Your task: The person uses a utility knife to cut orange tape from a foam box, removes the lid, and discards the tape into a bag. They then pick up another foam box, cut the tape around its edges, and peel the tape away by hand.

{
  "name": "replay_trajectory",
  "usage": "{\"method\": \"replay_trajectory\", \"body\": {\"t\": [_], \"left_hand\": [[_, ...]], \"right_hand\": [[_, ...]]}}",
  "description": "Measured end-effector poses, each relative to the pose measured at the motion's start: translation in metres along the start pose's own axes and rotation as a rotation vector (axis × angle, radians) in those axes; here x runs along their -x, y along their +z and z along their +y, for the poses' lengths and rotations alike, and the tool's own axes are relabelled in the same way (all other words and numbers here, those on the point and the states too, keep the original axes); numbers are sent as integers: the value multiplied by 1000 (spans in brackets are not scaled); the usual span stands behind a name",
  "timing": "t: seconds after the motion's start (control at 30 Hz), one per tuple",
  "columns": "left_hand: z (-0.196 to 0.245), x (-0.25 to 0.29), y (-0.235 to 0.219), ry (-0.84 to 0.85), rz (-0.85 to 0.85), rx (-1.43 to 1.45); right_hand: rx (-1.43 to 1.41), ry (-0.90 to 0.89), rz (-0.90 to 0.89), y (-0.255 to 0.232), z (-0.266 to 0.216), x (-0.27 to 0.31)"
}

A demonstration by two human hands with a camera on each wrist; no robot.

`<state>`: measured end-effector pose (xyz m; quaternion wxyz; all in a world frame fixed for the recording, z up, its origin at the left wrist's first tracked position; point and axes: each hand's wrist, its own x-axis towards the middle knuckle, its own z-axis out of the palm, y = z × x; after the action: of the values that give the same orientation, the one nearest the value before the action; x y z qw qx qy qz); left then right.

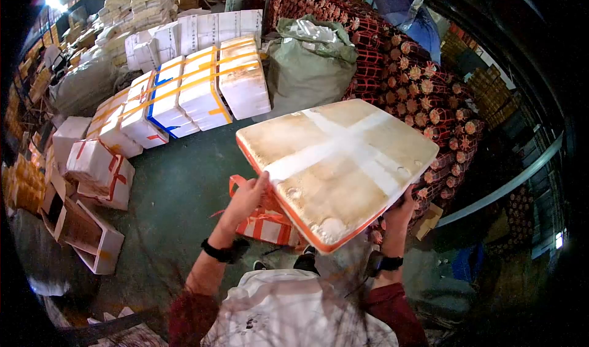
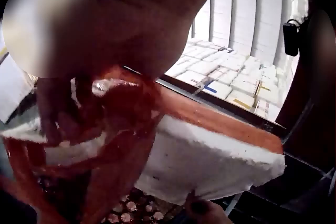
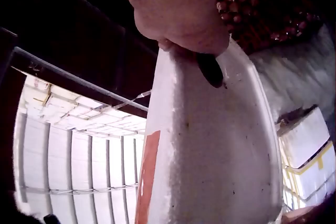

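A large foam lid [image 1: 343,163], stained brown with a white cross on top and orange tape along its edge, is held up in front of the body. The left hand [image 1: 250,196] grips its left edge, and loose red tape hangs by that hand. On the opposite side the right hand [image 1: 400,211] grips the edge near the lower right corner. In the left wrist view the left hand [image 2: 142,19] is close to red tape [image 2: 121,155]. In the right wrist view the right hand [image 3: 178,14] holds the edge of the white lid [image 3: 226,140], its fingertips mostly hidden.
Below the lid lies a red-taped box [image 1: 267,229]. White foam boxes [image 1: 199,92] with yellow tape stand in a row behind, beside a green sack [image 1: 310,65]. Red net bundles [image 1: 423,89] are piled at right. An open box [image 1: 98,239] lies on the floor at left.
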<state>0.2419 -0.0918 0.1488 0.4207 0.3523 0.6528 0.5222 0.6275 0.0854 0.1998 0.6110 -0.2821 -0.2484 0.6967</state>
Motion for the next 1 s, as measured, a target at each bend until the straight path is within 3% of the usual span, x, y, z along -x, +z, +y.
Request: {"method": "replay_trajectory", "body": {"t": [0.03,0.07,0.17,0.2,0.23,0.3,0.33,0.43,0.53,0.63,0.67,0.73,0.77,0.8,0.93,1.0], "left_hand": [[36,16,10,-35,51,-35],[25,11,14,11,57,67],[1,1,25,63,23,350],[-8,0,28,64,-8,430],[-8,1,34,115,38,443],[-2,9,37,126,51,451],[21,22,38,7,54,506],[-12,6,43,75,142,582],[-13,7,44,68,207,658],[0,14,37,60,146,558],[-11,13,34,98,67,503],[-25,10,33,185,-26,342],[-26,10,34,227,-77,261],[-5,21,37,133,-132,396],[-24,11,12,185,-362,130],[-16,12,9,172,-469,112]], "right_hand": [[-41,2,-47,0,3,1],[-83,-2,-92,-2,9,6],[-80,-28,164,24,4,26],[46,-40,57,-15,5,11],[-74,-18,91,2,4,23],[-30,-82,49,-20,11,13],[-181,-14,98,-21,12,10],[-147,-3,74,-29,19,9],[-98,48,166,-21,27,14],[-169,62,269,-24,35,10],[-134,45,81,-30,32,18],[-6,-2,50,-72,27,-11],[50,-31,61,-73,22,-14],[107,-59,73,-72,17,-17],[380,-208,-28,-67,2,-20],[162,-85,55,-67,-3,-30]]}}
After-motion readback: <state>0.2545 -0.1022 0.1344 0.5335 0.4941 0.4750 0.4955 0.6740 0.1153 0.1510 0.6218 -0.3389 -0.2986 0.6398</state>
